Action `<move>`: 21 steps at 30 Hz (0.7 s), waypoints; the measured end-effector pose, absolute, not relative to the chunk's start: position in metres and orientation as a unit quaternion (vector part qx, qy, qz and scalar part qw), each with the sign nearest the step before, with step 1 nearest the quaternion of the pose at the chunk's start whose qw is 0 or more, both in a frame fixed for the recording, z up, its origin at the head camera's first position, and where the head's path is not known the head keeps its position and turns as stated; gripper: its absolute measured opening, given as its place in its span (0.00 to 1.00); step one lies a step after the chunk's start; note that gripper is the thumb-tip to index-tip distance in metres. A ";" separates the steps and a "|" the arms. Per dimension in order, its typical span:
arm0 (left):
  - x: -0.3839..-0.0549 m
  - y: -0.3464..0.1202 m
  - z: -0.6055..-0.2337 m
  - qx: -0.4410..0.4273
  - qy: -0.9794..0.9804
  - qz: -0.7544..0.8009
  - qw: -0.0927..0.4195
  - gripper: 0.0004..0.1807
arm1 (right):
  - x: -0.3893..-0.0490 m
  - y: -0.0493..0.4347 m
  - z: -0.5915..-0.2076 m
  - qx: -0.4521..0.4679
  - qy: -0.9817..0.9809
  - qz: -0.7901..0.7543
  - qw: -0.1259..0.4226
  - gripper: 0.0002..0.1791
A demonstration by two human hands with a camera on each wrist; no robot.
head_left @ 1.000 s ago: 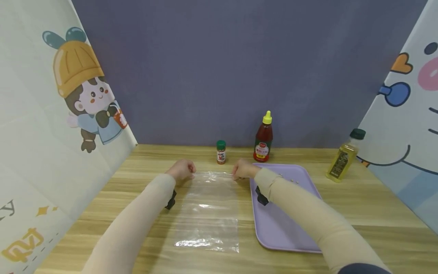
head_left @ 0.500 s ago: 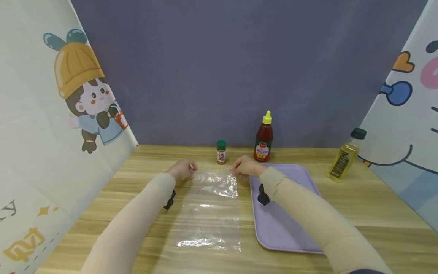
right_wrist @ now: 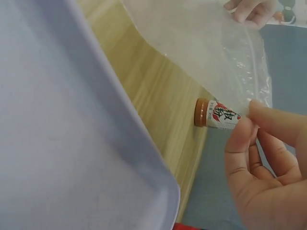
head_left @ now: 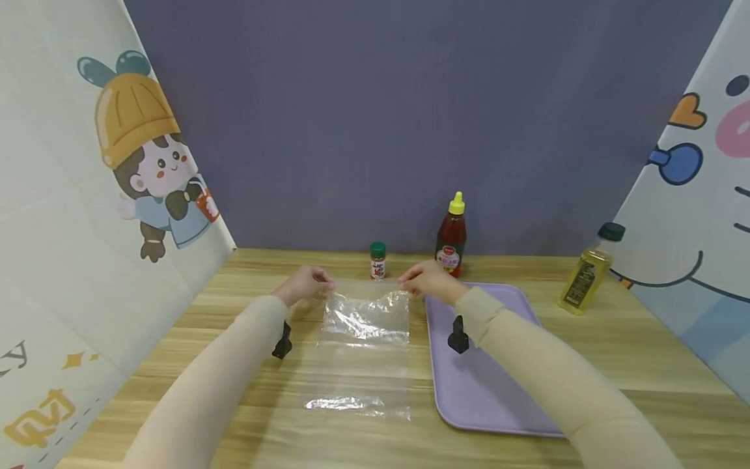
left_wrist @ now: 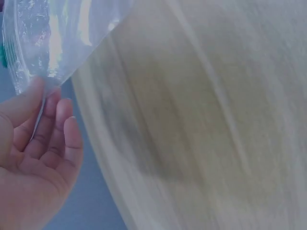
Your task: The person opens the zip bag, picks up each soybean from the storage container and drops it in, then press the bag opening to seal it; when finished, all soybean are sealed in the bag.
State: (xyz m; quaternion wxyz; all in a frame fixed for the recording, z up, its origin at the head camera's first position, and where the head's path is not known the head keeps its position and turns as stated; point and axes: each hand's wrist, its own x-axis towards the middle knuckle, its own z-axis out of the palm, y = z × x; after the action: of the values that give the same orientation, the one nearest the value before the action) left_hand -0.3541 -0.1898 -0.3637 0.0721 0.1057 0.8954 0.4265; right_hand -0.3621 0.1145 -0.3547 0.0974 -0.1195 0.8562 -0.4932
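Note:
A clear plastic zip bag (head_left: 363, 326) hangs between my two hands, its top edge raised and its lower part spread over the wooden table. My left hand (head_left: 306, 284) pinches the top left corner between thumb and fingers; the left wrist view shows this hand (left_wrist: 41, 139) with the film (left_wrist: 53, 43) rising from its fingertips. At the top right corner my right hand (head_left: 430, 280) pinches the bag's edge, and in the right wrist view thumb and forefinger of that hand (right_wrist: 268, 163) meet on the film (right_wrist: 216, 57).
Behind the bag stands a small green-capped spice jar (head_left: 377, 262). A red sauce bottle (head_left: 452, 238) with a yellow tip is behind my right hand. The purple tray (head_left: 486, 404) lies under my right forearm, and an oil bottle (head_left: 588, 273) stands farther right.
Both hands have risen with the bag's top edge, lifting its upper part off the table. The bag's bottom edge has slid slightly away from me.

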 end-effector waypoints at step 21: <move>-0.324 -0.185 -0.356 0.111 0.806 0.578 0.063 0.10 | -0.334 0.136 -0.337 -0.123 0.855 -0.498 0.077 0.10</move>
State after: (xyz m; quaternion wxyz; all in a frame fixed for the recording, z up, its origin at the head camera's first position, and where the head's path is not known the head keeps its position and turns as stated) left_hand -0.3242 -0.1851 -0.3557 0.0633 0.1108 0.8058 0.5783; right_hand -0.3337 0.1357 -0.3373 0.0765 -0.1233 0.8547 -0.4984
